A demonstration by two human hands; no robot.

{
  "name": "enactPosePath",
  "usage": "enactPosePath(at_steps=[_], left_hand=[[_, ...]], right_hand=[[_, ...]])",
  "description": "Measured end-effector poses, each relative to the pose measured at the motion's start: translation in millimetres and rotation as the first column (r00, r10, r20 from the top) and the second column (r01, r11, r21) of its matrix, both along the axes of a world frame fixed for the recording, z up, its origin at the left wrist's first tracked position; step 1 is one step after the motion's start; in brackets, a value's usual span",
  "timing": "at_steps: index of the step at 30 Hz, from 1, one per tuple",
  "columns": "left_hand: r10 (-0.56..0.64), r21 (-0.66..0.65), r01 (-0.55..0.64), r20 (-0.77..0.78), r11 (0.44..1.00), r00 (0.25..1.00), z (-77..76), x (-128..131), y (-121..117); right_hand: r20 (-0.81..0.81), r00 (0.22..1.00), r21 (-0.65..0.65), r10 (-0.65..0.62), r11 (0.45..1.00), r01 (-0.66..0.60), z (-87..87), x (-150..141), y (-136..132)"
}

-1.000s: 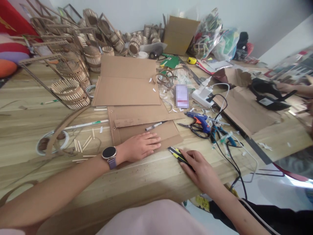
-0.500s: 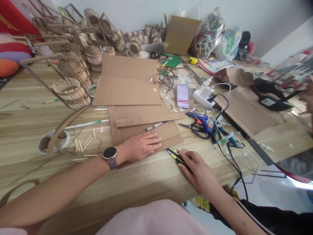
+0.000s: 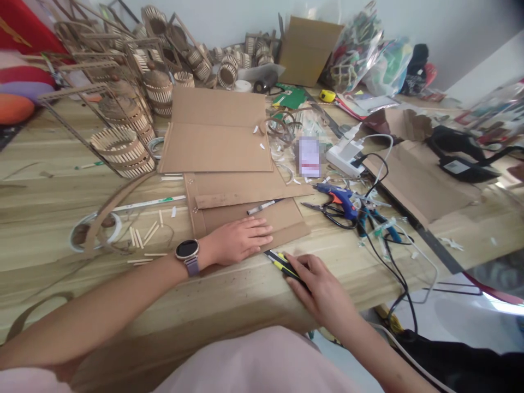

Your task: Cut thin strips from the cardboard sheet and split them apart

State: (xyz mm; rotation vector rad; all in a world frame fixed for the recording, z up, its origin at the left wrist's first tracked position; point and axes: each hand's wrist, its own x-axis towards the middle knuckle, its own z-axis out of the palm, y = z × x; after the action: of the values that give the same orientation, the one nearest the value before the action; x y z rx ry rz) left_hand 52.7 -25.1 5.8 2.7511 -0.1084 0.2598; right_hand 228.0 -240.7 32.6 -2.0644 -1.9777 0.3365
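A knife [image 3: 282,265] pinched in the grip of the right hand [image 3: 323,284], beside the near edge of the cardboard [image 3: 285,218].
The knife is slim, black and yellow. The left hand [image 3: 237,241], fingers slightly spread, covers part of the cardboard near 1 pen [image 3: 261,207]; scissors [image 3: 326,209] and a glue gun [image 3: 345,202] lie right of the cardboard. The knife is farther left than 0.5 s ago.

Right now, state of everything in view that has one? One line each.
Left hand, flat on the near cardboard
Right hand, closed around the knife
Knife, held, tip close to the cardboard
Near cardboard, under left hand
Pen, lying on that cardboard
Scissors, lying on the table
Power strip, plugs inserted
Front basket, upright, open-topped
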Motion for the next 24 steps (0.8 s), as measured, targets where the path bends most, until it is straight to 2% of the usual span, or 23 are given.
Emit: enactPosePath(at_steps=[8,15,24], left_hand=[[-0.014,-0.039,0.013,-0.004,0.999,1.0,3.2,0.2,0.7],[0.013,-0.017,-0.014,-0.046,1.0,0.999,4.1,1.4,0.2],[0.006,-0.067,-0.011,-0.086,0.998,0.996,7.4,3.5,2.4]], right_hand=[[0.002,0.995,0.019,0.102,0.995,-0.102,-3.1,-23.0,5.2],[0.105,0.957,0.063,0.271,0.958,-0.279,-17.1,-54.3,17.3],[0.044,0.976,0.072,0.213,0.974,-0.216,-18.8,-50.5,15.1]])
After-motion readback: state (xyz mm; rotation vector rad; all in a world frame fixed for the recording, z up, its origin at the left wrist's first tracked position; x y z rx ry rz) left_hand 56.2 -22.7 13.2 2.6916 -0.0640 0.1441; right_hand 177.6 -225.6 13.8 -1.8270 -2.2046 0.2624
